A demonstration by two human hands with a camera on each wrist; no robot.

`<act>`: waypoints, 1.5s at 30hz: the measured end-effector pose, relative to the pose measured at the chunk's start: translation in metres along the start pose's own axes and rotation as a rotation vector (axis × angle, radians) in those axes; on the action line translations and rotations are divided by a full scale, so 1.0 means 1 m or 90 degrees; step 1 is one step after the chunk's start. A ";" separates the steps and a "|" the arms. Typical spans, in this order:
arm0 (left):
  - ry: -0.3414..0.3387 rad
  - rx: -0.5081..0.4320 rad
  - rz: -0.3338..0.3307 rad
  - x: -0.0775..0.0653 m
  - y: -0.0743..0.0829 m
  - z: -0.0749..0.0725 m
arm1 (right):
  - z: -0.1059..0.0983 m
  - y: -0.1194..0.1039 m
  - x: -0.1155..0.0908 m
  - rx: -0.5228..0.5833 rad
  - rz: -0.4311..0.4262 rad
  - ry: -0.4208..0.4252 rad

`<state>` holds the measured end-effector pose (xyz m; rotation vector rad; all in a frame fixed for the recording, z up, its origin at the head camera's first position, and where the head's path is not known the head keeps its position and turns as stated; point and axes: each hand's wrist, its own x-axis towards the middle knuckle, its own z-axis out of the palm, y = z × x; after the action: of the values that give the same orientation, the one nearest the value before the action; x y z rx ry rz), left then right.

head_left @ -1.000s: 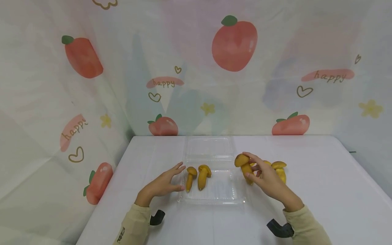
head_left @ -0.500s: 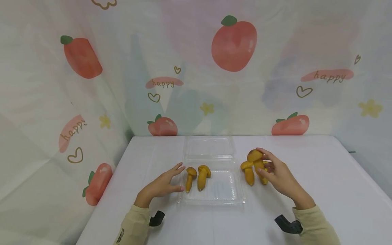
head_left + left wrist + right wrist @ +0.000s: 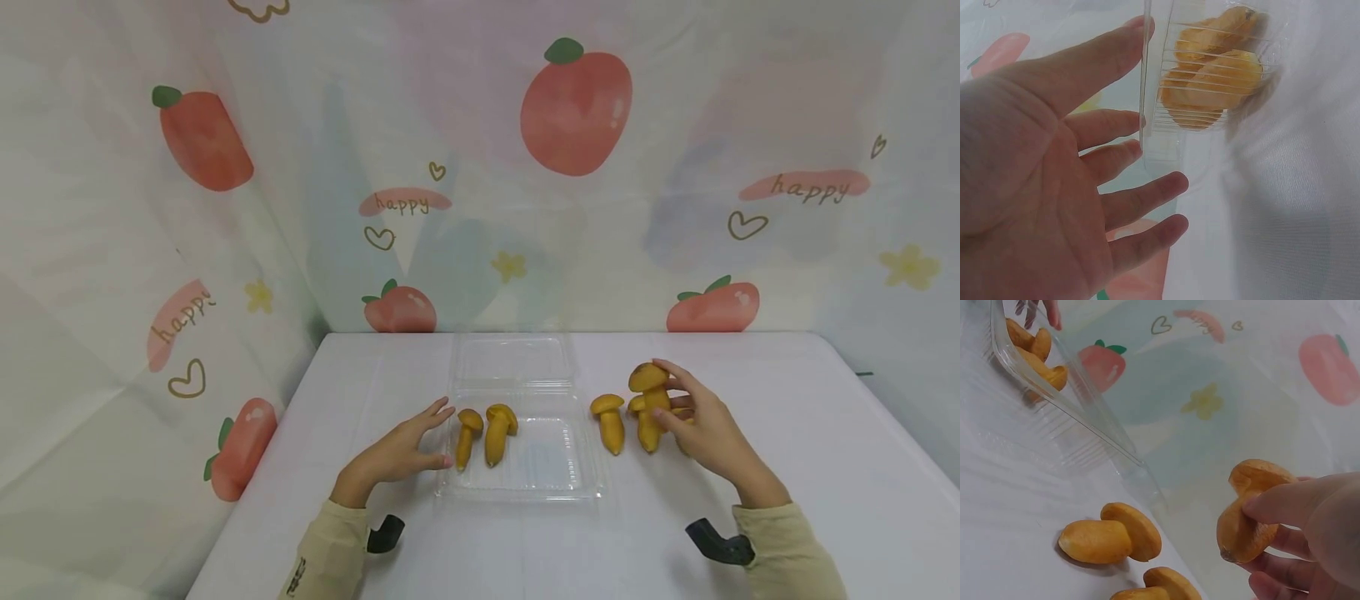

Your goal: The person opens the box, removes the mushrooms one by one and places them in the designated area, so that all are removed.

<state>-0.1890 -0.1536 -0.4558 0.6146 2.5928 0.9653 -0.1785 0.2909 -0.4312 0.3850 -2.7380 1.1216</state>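
Observation:
A clear plastic box [image 3: 551, 479] lies with its lid [image 3: 513, 360] folded back. In its left half are two yellow-brown mushrooms, a thinner one [image 3: 465, 442] and a thicker one [image 3: 497, 437]. My left hand [image 3: 401, 450] is spread at the box's left rim, thumb and fingertips at the clear wall [image 3: 1154, 81] in the left wrist view. Between thumb and fingers my right hand [image 3: 708, 433] pinches a mushroom [image 3: 1241, 531], raised off the table with its cap up. Below it, one mushroom [image 3: 1097, 540] lies on the table beside another [image 3: 1166, 586], cut off by the frame.
To the right of the box, a mushroom [image 3: 609, 425] lies on the white table [image 3: 810, 450]. Others behind the right hand are partly hidden. A fruit-printed cloth [image 3: 480, 125] hangs at the back and left.
My right hand has moved right, away from the box's right edge, still holding the mushroom. The mushroom nearest the box has come into view. My left hand stays put.

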 end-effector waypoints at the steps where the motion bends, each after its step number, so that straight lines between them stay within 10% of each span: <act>1: 0.000 0.001 0.000 0.000 0.000 0.000 | -0.001 0.002 0.000 0.003 0.001 0.001; 45: -0.006 -0.005 0.007 -0.002 0.000 -0.001 | -0.027 0.064 -0.009 -0.022 0.174 0.084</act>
<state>-0.1876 -0.1545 -0.4548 0.6314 2.5783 0.9733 -0.1872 0.3559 -0.4572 -0.0691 -2.7458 1.1120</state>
